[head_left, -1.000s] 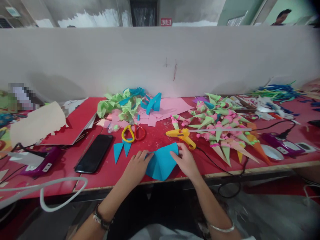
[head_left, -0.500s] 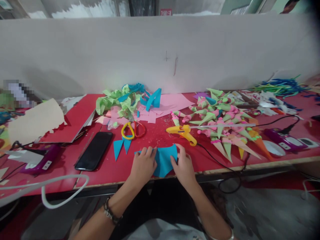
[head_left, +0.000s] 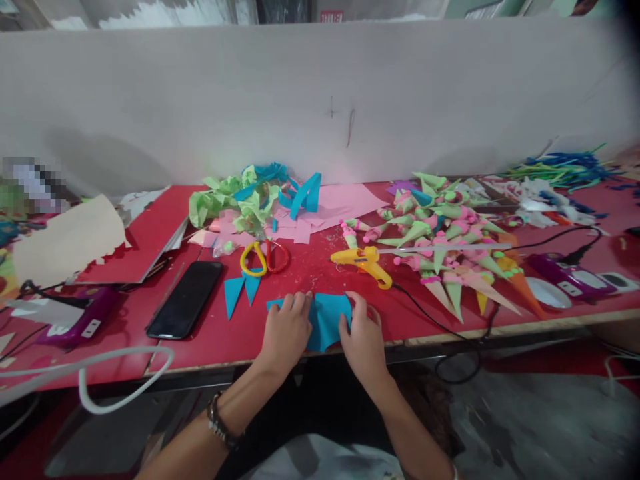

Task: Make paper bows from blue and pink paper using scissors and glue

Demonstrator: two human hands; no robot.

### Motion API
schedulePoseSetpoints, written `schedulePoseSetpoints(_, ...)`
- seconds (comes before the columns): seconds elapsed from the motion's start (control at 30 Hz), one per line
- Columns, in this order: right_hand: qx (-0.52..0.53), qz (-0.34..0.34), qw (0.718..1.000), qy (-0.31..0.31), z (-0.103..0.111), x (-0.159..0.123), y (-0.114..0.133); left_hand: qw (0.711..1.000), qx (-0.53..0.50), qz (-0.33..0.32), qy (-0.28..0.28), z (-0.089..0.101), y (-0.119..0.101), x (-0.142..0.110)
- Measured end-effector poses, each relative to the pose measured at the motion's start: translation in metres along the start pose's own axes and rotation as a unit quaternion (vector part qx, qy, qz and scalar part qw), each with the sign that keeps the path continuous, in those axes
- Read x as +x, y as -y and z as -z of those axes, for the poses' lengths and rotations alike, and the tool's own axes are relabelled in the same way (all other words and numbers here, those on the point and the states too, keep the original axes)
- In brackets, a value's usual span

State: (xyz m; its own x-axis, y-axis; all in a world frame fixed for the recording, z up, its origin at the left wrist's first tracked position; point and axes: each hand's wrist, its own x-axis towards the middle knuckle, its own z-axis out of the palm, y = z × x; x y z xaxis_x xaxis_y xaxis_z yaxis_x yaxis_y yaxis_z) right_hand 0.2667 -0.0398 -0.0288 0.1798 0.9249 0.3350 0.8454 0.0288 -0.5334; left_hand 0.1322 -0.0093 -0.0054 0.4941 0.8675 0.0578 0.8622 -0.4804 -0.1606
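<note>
A blue paper piece (head_left: 326, 319) lies at the front edge of the red table (head_left: 215, 337), partly curled between my hands. My left hand (head_left: 287, 331) lies on its left part with the fingers stretched over the paper. My right hand (head_left: 361, 337) grips its right edge, fingers curled on the paper. Two small blue paper triangles (head_left: 241, 291) lie just left of my left hand. A yellow glue gun (head_left: 364, 262) rests on the table behind my right hand, its black cord running off to the right.
Scissors with yellow and red handles (head_left: 264, 258) and a black phone (head_left: 185, 298) lie to the left. Green, blue and pink paper scraps (head_left: 260, 200) pile up behind. Several finished paper cones (head_left: 445, 250) fill the right side. A white partition (head_left: 320, 100) backs the table.
Both hands have drawn closer together and the blue paper has been rolled narrower between them. The view has tilted slightly down.
</note>
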Motion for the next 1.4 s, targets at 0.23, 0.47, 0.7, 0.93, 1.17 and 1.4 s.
schedulePoseSetpoints(0.23,-0.029,-0.001,0.999,-0.027,0.005,-0.008,-0.007,1.000,0.011,-0.002,-0.016,-0.003,0.001,-0.001)
schedulePoseSetpoints(0.47,-0.070,-0.005,0.997,-0.045,0.014,-0.018,-0.019,0.999,0.029,-0.004,-0.017,-0.005,0.001,0.000)
schedulePoseSetpoints(0.7,0.009,-0.069,0.997,-0.046,0.030,-0.022,-0.040,1.000,0.000,-0.024,-0.010,-0.003,0.011,-0.002)
schedulePoseSetpoints(0.93,0.284,-0.166,0.943,-0.038,0.040,-0.008,-0.033,0.996,-0.086,-0.007,0.014,-0.008,0.006,-0.036)
schedulePoseSetpoints(1.17,0.430,-0.148,0.890,-0.024,0.040,0.008,-0.022,0.988,-0.148,-0.047,-0.012,-0.010,0.015,-0.041)
schedulePoseSetpoints(1.4,0.450,0.071,0.890,-0.010,0.059,0.015,-0.022,0.948,-0.220,-0.052,-0.223,0.017,0.049,-0.011)
